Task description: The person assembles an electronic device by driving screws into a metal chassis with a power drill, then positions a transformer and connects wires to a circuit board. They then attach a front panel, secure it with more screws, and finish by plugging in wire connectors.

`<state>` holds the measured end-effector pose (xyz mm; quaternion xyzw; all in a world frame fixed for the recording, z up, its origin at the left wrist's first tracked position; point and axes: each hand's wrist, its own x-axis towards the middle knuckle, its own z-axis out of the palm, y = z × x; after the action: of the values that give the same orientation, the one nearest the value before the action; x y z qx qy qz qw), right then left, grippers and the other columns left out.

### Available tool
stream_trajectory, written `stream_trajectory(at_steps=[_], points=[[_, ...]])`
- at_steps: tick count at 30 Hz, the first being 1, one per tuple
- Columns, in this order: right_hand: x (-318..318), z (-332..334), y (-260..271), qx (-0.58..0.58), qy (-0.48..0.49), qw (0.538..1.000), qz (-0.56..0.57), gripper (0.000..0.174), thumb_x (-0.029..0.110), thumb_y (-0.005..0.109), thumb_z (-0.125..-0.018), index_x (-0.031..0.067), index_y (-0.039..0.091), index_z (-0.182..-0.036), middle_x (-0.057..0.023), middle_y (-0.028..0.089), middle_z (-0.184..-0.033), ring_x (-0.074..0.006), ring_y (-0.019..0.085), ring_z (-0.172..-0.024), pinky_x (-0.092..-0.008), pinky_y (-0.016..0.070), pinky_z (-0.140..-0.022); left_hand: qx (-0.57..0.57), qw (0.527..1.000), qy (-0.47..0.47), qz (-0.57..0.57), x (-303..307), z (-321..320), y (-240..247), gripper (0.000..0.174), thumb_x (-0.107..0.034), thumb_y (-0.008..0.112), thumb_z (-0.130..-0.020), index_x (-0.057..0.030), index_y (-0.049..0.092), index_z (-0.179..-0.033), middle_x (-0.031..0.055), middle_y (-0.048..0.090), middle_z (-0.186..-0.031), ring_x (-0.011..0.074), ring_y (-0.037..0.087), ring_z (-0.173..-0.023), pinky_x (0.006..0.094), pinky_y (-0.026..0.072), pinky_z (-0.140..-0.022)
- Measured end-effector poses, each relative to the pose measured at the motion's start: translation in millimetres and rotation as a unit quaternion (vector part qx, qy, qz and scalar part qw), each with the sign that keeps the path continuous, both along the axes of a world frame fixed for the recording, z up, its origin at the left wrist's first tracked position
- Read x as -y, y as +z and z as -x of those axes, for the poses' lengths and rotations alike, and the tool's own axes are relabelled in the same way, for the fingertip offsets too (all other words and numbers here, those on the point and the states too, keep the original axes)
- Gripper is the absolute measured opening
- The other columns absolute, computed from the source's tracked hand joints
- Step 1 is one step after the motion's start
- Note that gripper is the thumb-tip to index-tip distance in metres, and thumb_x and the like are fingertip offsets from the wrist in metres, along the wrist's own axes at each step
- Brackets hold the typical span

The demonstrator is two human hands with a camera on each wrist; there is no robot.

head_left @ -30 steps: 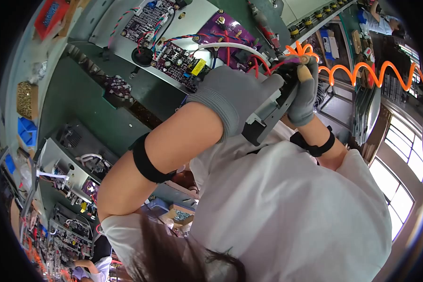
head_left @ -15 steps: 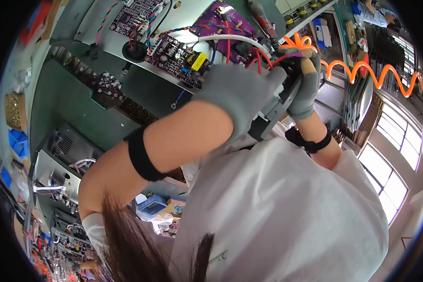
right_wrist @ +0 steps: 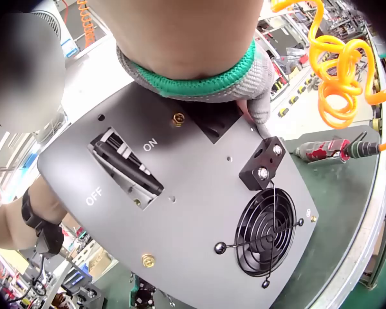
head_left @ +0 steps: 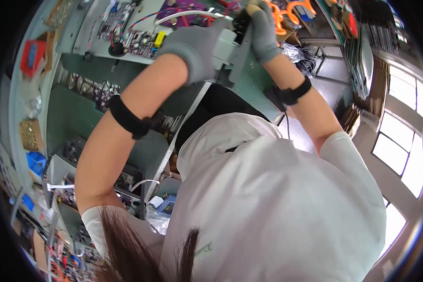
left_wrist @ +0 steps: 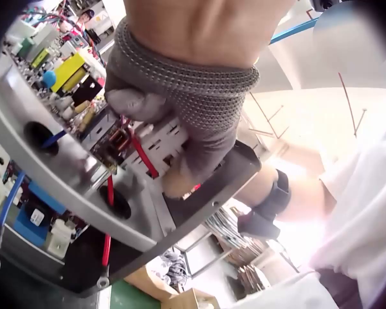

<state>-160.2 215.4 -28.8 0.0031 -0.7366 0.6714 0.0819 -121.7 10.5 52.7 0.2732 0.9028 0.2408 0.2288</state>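
Note:
Both hands wear grey gloves with some bare fingertips. My left hand (head_left: 188,44) reaches inside a grey metal chassis (left_wrist: 71,174), thumb and fingers around the white body of a circuit breaker (left_wrist: 161,145) behind the front panel, beside a red wire (left_wrist: 145,154). From outside, the breaker's black lever (right_wrist: 125,161) sits skewed in a window marked ON and OFF on the panel (right_wrist: 193,219). My right hand (head_left: 263,35) lies at the panel's upper edge, over a dark rectangular cutout (right_wrist: 212,122); its fingertips are largely hidden. A black terminal block (right_wrist: 262,164) stands near it.
A round fan grille (right_wrist: 267,235) sits on the panel. Circuit boards (head_left: 141,43) fill the chassis. A red-bodied power screwdriver (right_wrist: 328,151) lies on the green bench, joined to an orange coiled hose (right_wrist: 338,77). Parts bins (head_left: 33,56) stand at the far left.
The head view has tilted down, so hands and chassis sit higher and further left. The purple-sleeved red wire seen by my right fingertips earlier no longer shows. Both hands stay at the panel.

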Motion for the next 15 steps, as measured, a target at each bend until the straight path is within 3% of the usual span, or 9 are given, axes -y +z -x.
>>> stream_trajectory(at_steps=[1, 3, 5, 7, 8, 9, 11, 12, 15], points=[[0.9, -0.1, 4.2, -0.007, -0.004, 0.997, -0.071, 0.02, 0.019, 0.048, -0.088, 0.0039, 0.053, -0.1, -0.0068, 0.06, -0.086, -0.0141, 0.055, -0.075, -0.0289, 0.0461, -0.07, 0.012, 0.999, -0.022, -0.02, 0.3, 5.2, 0.8, 0.083, -0.02, 0.077, -0.065, -0.0168, 0.036, -0.137, 0.0192, 0.067, -0.09, 0.0362, 0.066, -0.088, 0.0435, 0.0528, -0.077], [9.6, -6.9, 13.7, 0.083, -0.007, 0.995, -0.057, 0.023, 0.021, 0.049, -0.087, 0.0037, 0.054, -0.101, -0.0094, 0.062, -0.087, -0.018, 0.058, -0.08, -0.0315, 0.0477, -0.073, -0.012, 0.997, -0.067, 0.028, 5.5, 11.4, 4.9, 0.089, -0.024, 0.08, -0.06, -0.0086, 0.037, -0.136, 0.0204, 0.065, -0.103, 0.0365, 0.065, -0.093, 0.0418, 0.0515, -0.083], [15.9, -15.5, 22.8, 0.038, -0.018, 0.987, -0.152, 0.028, 0.026, 0.051, -0.087, 0.0033, 0.054, -0.103, -0.0142, 0.063, -0.09, -0.0258, 0.062, -0.084, -0.0358, 0.0487, -0.078, -0.066, 0.995, -0.065, -0.036, 14.2, 8.4, -13.1, 0.079, -0.022, 0.076, -0.062, -0.0079, 0.039, -0.132, 0.0196, 0.066, -0.103, 0.0366, 0.065, -0.093, 0.0429, 0.0529, -0.08], [26.5, -20.2, 22.0, -0.004, -0.036, 0.991, -0.131, 0.034, 0.032, 0.052, -0.087, 0.0032, 0.054, -0.104, -0.0194, 0.063, -0.093, -0.0333, 0.064, -0.089, -0.0395, 0.0484, -0.082, -0.014, 0.999, -0.015, 0.036, 11.9, -5.8, 2.4, 0.078, -0.022, 0.076, -0.063, -0.0114, 0.039, -0.131, 0.0186, 0.066, -0.102, 0.0371, 0.065, -0.093, 0.0427, 0.053, -0.08], [31.0, -25.3, 27.2, 0.029, -0.039, 0.989, -0.141, 0.036, 0.035, 0.052, -0.087, 0.0034, 0.054, -0.104, -0.02, 0.064, -0.093, -0.035, 0.063, -0.09, -0.0404, 0.0482, -0.083, -0.012, 1.0, 0.009, -0.001, 12.9, -15.1, 4.4, 0.077, -0.024, 0.077, -0.063, -0.0159, 0.04, -0.13, 0.0177, 0.067, -0.1, 0.0376, 0.065, -0.093, 0.0429, 0.0531, -0.078], [33.1, -26.7, 34.7, 0.063, -0.04, 0.986, -0.148, 0.038, 0.037, 0.053, -0.087, 0.0036, 0.054, -0.105, -0.0207, 0.064, -0.093, -0.0366, 0.063, -0.091, -0.0414, 0.048, -0.084, 0.008, 0.999, 0.025, 0.047, 9.3, -18.2, 13.5, 0.077, -0.027, 0.078, -0.064, -0.0193, 0.039, -0.129, 0.0177, 0.067, -0.1, 0.0386, 0.064, -0.093, 0.0429, 0.053, -0.078], [37.4, -28.3, 38.4, 0.056, -0.06, 0.985, -0.154, 0.031, 0.031, 0.055, -0.087, 0.0045, 0.055, -0.103, -0.0169, 0.063, -0.086, -0.0297, 0.063, -0.083, -0.0378, 0.0485, -0.078, -0.031, 0.998, 0.038, 0.043, 5.5, -24.8, 10.3, 0.08, -0.027, 0.081, -0.062, -0.0189, 0.038, -0.129, 0.0158, 0.066, -0.101, 0.0361, 0.065, -0.093, 0.0428, 0.0526, -0.078], [38.8, -29.2, 37.4, 0.051, -0.06, 0.986, -0.146, 0.033, 0.034, 0.053, -0.087, 0.0049, 0.055, -0.104, -0.0182, 0.064, -0.088, -0.0342, 0.063, -0.087, -0.0405, 0.0486, -0.08, -0.033, 0.998, 0.016, 0.059, 5.8, -26.4, 9.4, 0.08, -0.027, 0.081, -0.062, -0.0189, 0.038, -0.129, 0.0158, 0.066, -0.101, 0.0361, 0.065, -0.093, 0.0428, 0.0526, -0.078], [38.8, -35.0, 51.9, 0.103, -0.043, 0.982, -0.153, 0.042, 0.042, 0.049, -0.089, 0.0044, 0.056, -0.107, -0.0181, 0.065, -0.093, -0.0342, 0.064, -0.091, -0.0418, 0.0485, -0.083, -0.038, 0.999, -0.004, 0.023, 8.2, -23.4, 10.4, 0.086, -0.022, 0.085, -0.059, -0.0157, 0.037, -0.131, 0.0134, 0.065, -0.106, 0.0301, 0.066, -0.092, 0.0401, 0.053, -0.079]])
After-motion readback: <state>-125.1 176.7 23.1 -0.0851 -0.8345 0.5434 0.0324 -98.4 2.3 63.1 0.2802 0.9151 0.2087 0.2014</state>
